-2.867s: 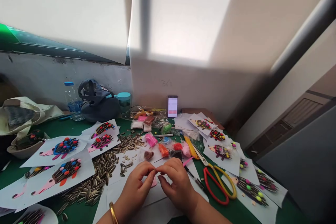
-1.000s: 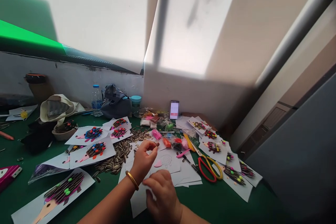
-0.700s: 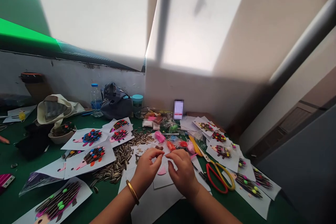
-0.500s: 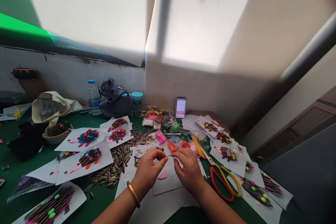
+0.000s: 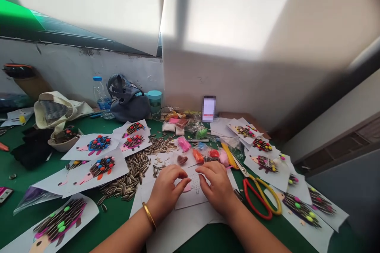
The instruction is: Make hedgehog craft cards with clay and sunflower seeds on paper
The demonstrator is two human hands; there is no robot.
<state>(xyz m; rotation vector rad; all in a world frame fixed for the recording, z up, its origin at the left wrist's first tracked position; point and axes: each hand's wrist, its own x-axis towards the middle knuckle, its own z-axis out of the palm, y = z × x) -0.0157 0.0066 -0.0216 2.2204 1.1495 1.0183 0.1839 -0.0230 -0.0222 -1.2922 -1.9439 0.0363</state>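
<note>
Left hand (image 5: pixel 168 193) at the 8 o'clock edge of a paper sheet with a pencilled hedgehog outline (image 5: pixel 196 187), fingers curled and just touching a small pink piece (image 5: pixel 187 187) on that sheet. Right hand (image 5: pixel 216 187) at the sheet's 3 o'clock, fingers bent down onto the paper. Neither hand tightly clenched; no telling whether either pinches anything tiny. Gold bangle (image 5: pixel 149 216) around the left wrist. Striped sunflower seeds (image 5: pixel 127 182) at 9 o'clock from the hands, a brown clay lump (image 5: pixel 182 160) at 12, and red-and-yellow scissors (image 5: pixel 261 197) at 3, all on a green table (image 5: pixel 204 239).
</note>
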